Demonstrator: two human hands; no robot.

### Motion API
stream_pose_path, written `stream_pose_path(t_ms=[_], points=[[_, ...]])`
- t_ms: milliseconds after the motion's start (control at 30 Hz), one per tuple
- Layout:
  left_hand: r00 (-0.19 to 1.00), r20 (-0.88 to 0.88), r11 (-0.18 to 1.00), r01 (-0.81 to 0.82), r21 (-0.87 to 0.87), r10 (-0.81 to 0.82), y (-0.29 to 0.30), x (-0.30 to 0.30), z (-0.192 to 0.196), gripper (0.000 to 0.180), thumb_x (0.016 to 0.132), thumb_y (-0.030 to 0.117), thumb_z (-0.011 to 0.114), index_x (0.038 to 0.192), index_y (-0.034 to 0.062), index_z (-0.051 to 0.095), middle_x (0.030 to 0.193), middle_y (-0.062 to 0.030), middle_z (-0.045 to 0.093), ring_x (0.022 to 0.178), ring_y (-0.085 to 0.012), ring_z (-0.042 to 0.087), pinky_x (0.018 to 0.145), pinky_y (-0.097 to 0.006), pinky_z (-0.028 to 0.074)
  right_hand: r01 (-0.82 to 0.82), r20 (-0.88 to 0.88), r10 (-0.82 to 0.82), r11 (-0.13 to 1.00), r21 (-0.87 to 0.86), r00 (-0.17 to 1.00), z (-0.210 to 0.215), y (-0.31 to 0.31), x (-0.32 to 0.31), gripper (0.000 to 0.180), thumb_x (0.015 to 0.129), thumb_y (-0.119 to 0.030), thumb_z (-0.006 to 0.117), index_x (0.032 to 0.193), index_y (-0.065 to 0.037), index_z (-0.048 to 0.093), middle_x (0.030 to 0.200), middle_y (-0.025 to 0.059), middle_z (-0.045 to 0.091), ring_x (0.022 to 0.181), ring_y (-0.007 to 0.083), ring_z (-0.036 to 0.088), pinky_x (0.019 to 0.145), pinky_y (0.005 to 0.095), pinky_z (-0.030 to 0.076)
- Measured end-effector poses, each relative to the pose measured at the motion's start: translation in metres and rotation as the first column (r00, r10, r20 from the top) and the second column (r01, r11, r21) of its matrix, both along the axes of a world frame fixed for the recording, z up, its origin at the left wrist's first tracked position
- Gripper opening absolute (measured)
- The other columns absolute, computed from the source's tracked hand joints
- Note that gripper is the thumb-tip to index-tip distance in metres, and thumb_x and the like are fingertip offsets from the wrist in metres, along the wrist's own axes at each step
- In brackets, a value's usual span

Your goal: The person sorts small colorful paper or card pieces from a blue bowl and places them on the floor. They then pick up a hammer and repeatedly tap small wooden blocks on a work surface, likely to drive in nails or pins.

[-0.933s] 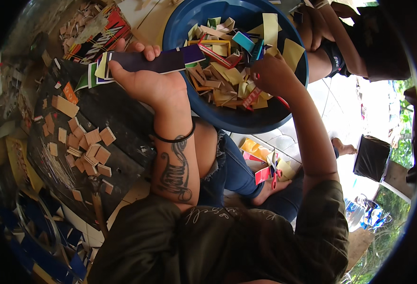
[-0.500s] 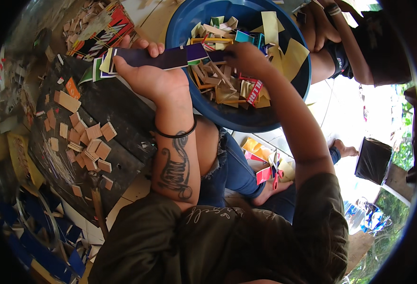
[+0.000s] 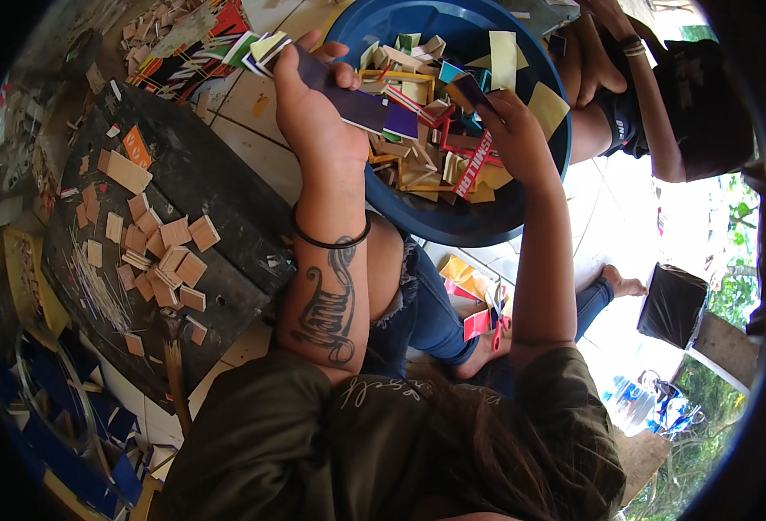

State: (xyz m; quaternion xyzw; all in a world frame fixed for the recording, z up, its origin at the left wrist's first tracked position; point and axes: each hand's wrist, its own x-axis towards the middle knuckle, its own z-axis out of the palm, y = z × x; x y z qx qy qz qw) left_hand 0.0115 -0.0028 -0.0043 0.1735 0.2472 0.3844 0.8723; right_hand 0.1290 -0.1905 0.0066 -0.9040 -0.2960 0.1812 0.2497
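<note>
My left hand (image 3: 318,122) is closed around a bundle of card strips (image 3: 357,106), dark purple on top, with green, white and cream ends fanning out past the thumb. Its lower end reaches over the rim of a blue tub (image 3: 452,234). Above the tub, my right hand (image 3: 519,135) pinches a small dark strip (image 3: 468,90), apart from the bundle. Inside the tub lie loose wooden pieces (image 3: 418,165), yellow-edged frames, cream card strips (image 3: 504,62) and a red strip with white lettering (image 3: 475,167). My right fingertips are partly hidden behind the hand.
To the left, a dark board (image 3: 244,252) bears several small wooden blocks (image 3: 174,233), thin sticks and a brush (image 3: 174,373). Red-handled scissors (image 3: 500,328) lie by my foot among coloured card scraps. Another person's arm (image 3: 652,104) and legs are beyond the tub at right.
My right hand has moved right, away from the bundle, taking the dark strip with it. My left hand has tilted the bundle, so its fanned end is higher.
</note>
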Motion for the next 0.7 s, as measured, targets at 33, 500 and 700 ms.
stream_pose_path(t_ms=[33,500,700], points=[[1.0,0.001,1.0,0.017,0.005,-0.017,-0.001,0.0,0.0,0.028,0.093,0.026,0.039,0.101,0.0019,0.052,0.084,-0.0087,0.051,0.061,-0.0153,0.043,0.062,-0.031,0.038,-0.042,0.113,0.042,0.999,0.002,0.993,-0.001,-0.002,-0.002,0.032,0.087,-0.017,0.056,0.115,-0.001,0.057,0.094,0.0173,0.064,0.081,0.0257,0.065,0.07,0.0355,0.048],[0.918,0.047,0.879,0.361,0.312,-0.394,-0.018,0.009,0.003,0.048,0.091,0.042,0.051,0.111,-0.0008,0.056,0.094,-0.008,0.061,0.078,-0.0129,0.058,0.072,-0.027,0.047,0.301,-0.516,0.11,0.703,0.644,0.849,0.032,0.06,-0.044,0.028,0.079,-0.019,0.07,0.101,-0.002,0.064,0.083,0.0047,0.065,0.07,0.01,0.06,0.065,0.0241,0.048],[0.982,-0.105,0.982,0.168,0.087,-0.159,-0.009,0.009,-0.004,0.023,0.095,0.016,0.046,0.108,-0.0001,0.057,0.09,-0.0049,0.057,0.08,-0.017,0.057,0.082,-0.032,0.048,0.03,-0.046,-0.009,0.881,0.471,0.999,-0.01,0.07,0.026,0.043,0.076,-0.026,0.071,0.108,0.0,0.059,0.088,0.0124,0.068,0.076,0.0184,0.064,0.069,0.0286,0.05]])
